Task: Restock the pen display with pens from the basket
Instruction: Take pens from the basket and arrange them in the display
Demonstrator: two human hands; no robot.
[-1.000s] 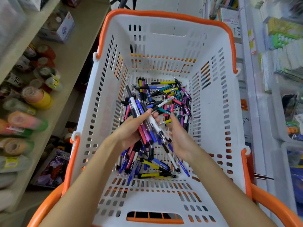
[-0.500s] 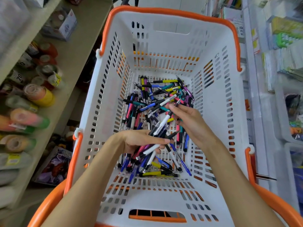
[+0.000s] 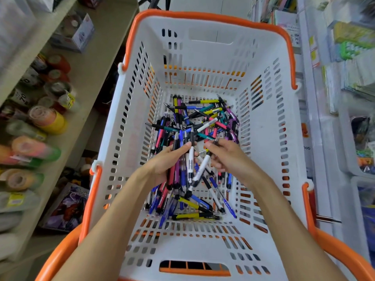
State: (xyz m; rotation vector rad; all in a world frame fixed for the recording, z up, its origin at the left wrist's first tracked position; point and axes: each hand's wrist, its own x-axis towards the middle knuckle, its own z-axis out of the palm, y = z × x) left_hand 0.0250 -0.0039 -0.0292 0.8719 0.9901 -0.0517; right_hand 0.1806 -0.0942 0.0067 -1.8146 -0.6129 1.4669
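Both hands work down inside the white basket (image 3: 269,138) with orange rims. The left hand (image 3: 162,163) grips a bundle of pens (image 3: 178,169), fingers curled round the barrels, thumb tip pressed near the top of the bunch. The bundle runs roughly along the line from the person toward the far wall of the basket, tips away, back ends fanning out below the palm.

The right hand (image 3: 227,157) sits just beside it, to the right. Its fingertips pinch a white-barrelled pen (image 3: 200,169) near its dark grip end. That pen lies tilted: upper end at the right fingers, lower end slanting down and left, crossing under the bundle's lower part. It looks to touch the bundle, though the exact contact is hard to tell.

The loose pens (image 3: 205,118) lie heaped on the basket floor beyond and beneath both hands, pointing every way.

Judgement: the step in hand is adding this one pen to the bunch. The relation that matters is the angle. The white pen's long axis is skewed against the bundle, so it wants turning parallel, then sliding left into the left grip. The right hand is the nearer one to the far heap for the next pick.

No pen display clearly in view; shelving to the right is blurred.
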